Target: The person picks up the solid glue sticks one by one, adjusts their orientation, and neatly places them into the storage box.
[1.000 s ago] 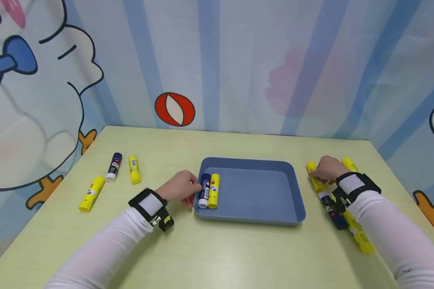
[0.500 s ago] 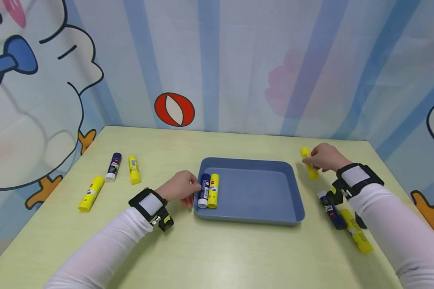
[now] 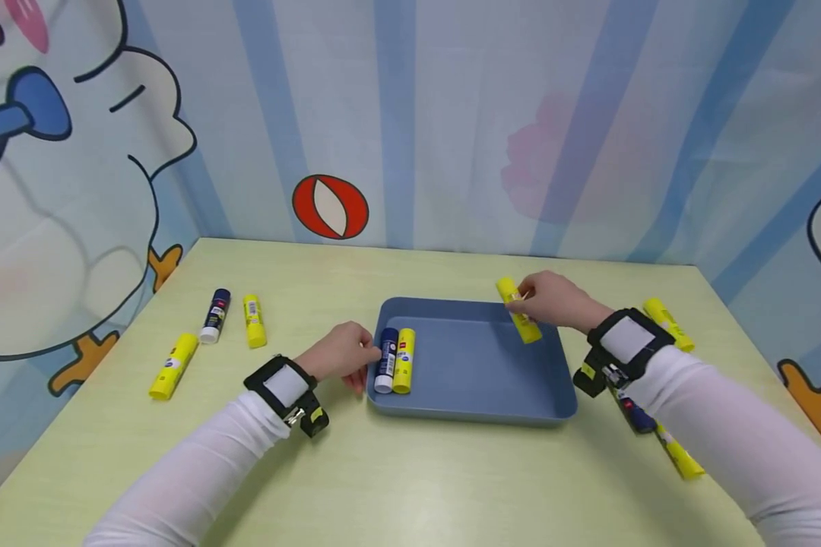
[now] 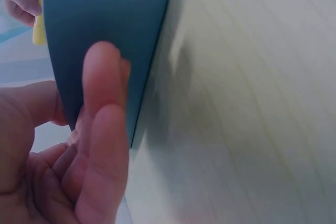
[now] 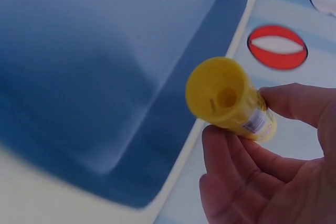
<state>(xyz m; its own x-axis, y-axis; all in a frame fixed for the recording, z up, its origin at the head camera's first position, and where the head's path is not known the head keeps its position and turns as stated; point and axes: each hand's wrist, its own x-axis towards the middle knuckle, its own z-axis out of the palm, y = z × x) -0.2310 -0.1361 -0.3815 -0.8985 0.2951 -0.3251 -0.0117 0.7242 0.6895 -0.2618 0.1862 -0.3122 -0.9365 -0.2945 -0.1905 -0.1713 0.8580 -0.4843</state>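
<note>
Yellow and navy were the three loose sticks (image 3: 215, 316) at the left. Next, the left hand (image 3: 342, 353) had its thumb over the wall of the tray (image 3: 479, 372) and its fingers outside, seemingly a loose pinch. Inside that wall lay a navy stick (image 3: 386, 361) and a yellow stick (image 3: 404, 361), side by side. Above the far rim, near the right corner, the right hand (image 3: 554, 298) pinched another yellow tube (image 3: 518, 310), its fingers spread only as wide as the body. This tube (one end looked hollowed) was probably light, stiff and hardly fragile, but smooth and ready to roll; its middle was the safest grip. More sticks (image 3: 668, 324) lay rightmost, partly behind the sleeve (image 3: 725, 425).
</note>
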